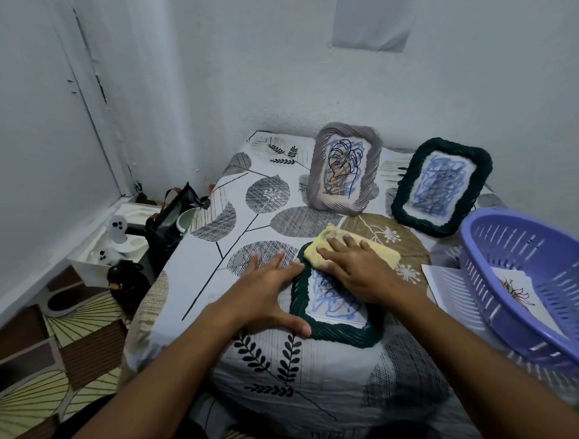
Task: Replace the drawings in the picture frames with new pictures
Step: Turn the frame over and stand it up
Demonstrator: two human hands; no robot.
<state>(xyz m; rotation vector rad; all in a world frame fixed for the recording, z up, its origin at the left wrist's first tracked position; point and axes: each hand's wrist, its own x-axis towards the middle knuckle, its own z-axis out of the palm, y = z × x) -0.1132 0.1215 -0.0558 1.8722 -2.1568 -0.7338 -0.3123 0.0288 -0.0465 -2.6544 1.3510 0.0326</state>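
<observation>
A dark green frame (335,317) lay flat on the near part of the bed (273,379). The left hand (264,293) rested open against its left edge, fingers straight. The right hand (362,270) pressed a yellow cloth (323,248) flat onto the frame's far end.

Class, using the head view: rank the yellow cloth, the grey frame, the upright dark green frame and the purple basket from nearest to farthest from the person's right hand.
1. yellow cloth, under the right hand.
2. grey frame, standing behind.
3. upright dark green frame and purple basket, both rightward: too close to call.
</observation>
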